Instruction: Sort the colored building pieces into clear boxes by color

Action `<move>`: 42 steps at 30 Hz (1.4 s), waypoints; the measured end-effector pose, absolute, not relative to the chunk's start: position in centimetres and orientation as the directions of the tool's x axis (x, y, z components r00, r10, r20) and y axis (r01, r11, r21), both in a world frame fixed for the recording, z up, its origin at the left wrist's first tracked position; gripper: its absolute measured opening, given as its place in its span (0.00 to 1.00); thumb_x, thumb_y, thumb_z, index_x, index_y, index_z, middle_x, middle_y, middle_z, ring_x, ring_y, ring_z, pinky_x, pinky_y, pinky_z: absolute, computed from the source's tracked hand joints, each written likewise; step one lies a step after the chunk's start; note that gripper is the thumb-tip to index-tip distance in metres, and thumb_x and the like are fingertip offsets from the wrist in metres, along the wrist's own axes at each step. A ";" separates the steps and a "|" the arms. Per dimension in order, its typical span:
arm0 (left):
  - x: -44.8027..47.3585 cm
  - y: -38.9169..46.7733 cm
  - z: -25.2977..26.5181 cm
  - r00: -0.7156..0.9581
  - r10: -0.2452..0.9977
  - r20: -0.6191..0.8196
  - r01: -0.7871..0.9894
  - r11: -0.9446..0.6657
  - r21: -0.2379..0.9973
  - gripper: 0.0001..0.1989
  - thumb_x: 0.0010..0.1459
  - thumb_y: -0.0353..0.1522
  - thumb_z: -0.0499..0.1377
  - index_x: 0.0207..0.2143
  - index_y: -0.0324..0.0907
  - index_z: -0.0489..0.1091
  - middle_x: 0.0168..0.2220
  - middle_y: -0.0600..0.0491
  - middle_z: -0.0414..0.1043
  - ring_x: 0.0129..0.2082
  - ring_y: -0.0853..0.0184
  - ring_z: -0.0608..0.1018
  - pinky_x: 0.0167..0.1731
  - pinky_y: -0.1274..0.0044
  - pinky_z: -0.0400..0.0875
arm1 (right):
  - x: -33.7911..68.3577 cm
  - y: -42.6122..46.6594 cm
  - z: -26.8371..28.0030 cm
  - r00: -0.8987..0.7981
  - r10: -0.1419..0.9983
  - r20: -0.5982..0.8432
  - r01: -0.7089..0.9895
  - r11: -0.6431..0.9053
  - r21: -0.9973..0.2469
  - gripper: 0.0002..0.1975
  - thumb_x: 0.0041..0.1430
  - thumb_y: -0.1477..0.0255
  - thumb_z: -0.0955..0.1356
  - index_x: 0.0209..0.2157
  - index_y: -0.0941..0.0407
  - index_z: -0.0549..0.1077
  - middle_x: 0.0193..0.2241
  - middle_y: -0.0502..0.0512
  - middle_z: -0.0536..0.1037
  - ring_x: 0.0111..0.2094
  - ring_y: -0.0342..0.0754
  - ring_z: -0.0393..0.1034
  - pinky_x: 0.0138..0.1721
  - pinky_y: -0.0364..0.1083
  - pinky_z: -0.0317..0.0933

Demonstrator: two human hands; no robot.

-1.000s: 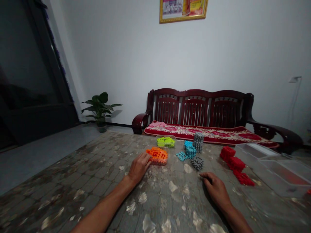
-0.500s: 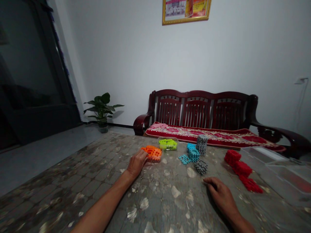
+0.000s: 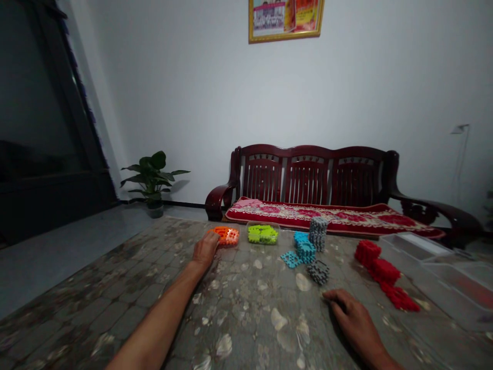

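Note:
My left hand (image 3: 205,250) is closed on the left side of a small clear plastic box of orange building pieces (image 3: 228,236), its fingertips partly hidden at the edge. Just right of that box stands a similar clear box of lime-green pieces (image 3: 262,234). My right hand (image 3: 351,314) rests on the table, index finger stretched forward and thumb apart, holding nothing. Beyond its fingertips lie dark grey pieces (image 3: 318,272). Blue pieces (image 3: 305,250), some stacked and one flat, sit behind them beside a tall light grey stack (image 3: 318,234).
Red pieces (image 3: 385,271) lie in a row at the right, beside large clear plastic bins (image 3: 454,288). A patterned cloth (image 3: 246,318) covers the table. Behind it stands a dark wooden bench (image 3: 308,177) with a red runner. A potted plant (image 3: 154,177) is on the floor at left.
My left hand has moved the box of orange pieces left and back, level with the lime-green box and apart from it. My right hand stays in place. The view has shifted slightly.

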State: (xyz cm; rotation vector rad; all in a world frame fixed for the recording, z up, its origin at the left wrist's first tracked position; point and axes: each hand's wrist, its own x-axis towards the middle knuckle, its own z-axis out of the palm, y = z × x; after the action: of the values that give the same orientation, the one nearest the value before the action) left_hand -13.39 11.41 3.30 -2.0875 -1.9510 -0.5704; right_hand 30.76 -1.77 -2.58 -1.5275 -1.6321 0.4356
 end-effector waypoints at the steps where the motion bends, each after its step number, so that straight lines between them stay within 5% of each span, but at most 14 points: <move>1: -13.2 11.9 3.3 0.032 0.903 0.428 0.992 -0.082 0.098 0.09 0.64 0.27 0.53 0.37 0.42 0.74 0.44 0.46 0.76 0.44 0.58 0.78 0.40 0.74 0.71 | 30.8 -1.8 -2.6 0.095 0.938 0.333 0.647 0.196 -0.737 0.16 0.51 0.62 0.63 0.33 0.52 0.81 0.36 0.57 0.83 0.41 0.56 0.78 0.47 0.53 0.70; 21: -11.8 16.7 3.3 0.217 0.883 0.415 0.950 -0.290 0.119 0.10 0.49 0.26 0.63 0.37 0.40 0.71 0.46 0.47 0.74 0.48 0.58 0.76 0.43 0.74 0.70 | 30.5 -2.1 -2.5 0.042 0.950 0.310 0.642 0.212 -0.737 0.14 0.54 0.65 0.63 0.33 0.51 0.80 0.35 0.55 0.81 0.40 0.54 0.76 0.47 0.51 0.68; 33: -11.0 16.4 3.3 0.221 0.870 0.440 0.934 -0.319 0.161 0.08 0.54 0.25 0.56 0.35 0.42 0.72 0.45 0.48 0.76 0.48 0.59 0.77 0.45 0.73 0.72 | 30.2 -2.0 -2.3 0.051 0.949 0.312 0.618 0.215 -0.756 0.13 0.53 0.68 0.62 0.32 0.52 0.78 0.34 0.54 0.80 0.40 0.53 0.75 0.46 0.51 0.67; 42: -7.2 11.6 1.3 0.156 0.820 0.550 0.895 -0.353 0.272 0.09 0.63 0.30 0.52 0.45 0.41 0.67 0.46 0.43 0.72 0.47 0.55 0.77 0.46 0.66 0.74 | 29.9 -2.1 -2.0 0.059 0.932 0.359 0.627 0.245 -0.740 0.13 0.52 0.71 0.61 0.32 0.53 0.78 0.33 0.54 0.80 0.39 0.52 0.75 0.44 0.49 0.66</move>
State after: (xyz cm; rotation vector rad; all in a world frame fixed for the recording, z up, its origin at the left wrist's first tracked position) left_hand -7.22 11.57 1.27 -2.2961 -1.7138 -0.9663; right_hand 29.89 -2.08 -1.97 -1.4683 -1.6536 0.4439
